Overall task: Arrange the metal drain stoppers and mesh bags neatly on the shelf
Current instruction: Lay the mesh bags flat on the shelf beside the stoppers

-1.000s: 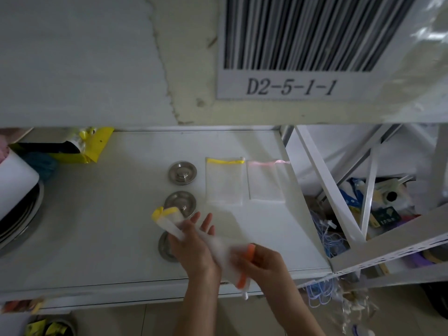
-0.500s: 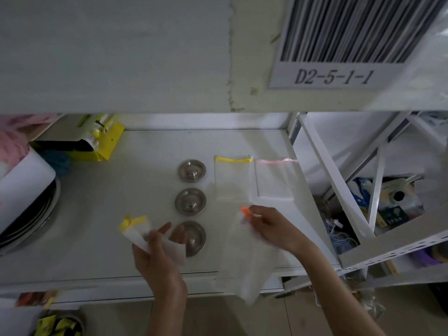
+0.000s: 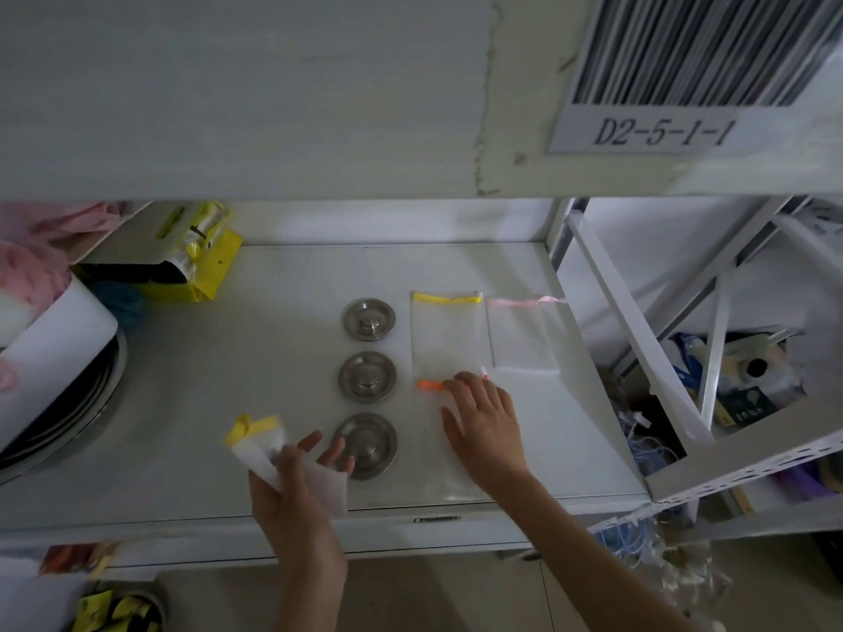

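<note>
Three round metal drain stoppers stand in a column on the white shelf (image 3: 182, 426): far (image 3: 368, 319), middle (image 3: 367, 376), near (image 3: 365, 444). To their right lie a yellow-trimmed mesh bag (image 3: 444, 330) and a pink-trimmed mesh bag (image 3: 524, 333). An orange-trimmed mesh bag (image 3: 431, 386) lies flat in front of the yellow one, with my right hand (image 3: 486, 426) pressed flat on it, fingers spread. My left hand (image 3: 296, 481) holds another yellow-trimmed mesh bag (image 3: 257, 437) just left of the near stopper.
A stack of dark round pans with a white sheet (image 3: 54, 380) fills the shelf's left end. A yellow and black package (image 3: 182, 262) lies at the back left. The upper shelf board with label D2-5-1-1 (image 3: 657, 130) hangs overhead. White braces and clutter (image 3: 730, 380) are at the right.
My right hand has laid the orange-trimmed bag down flat on the shelf below the yellow-trimmed bag. My left hand drew its bag off to the left.
</note>
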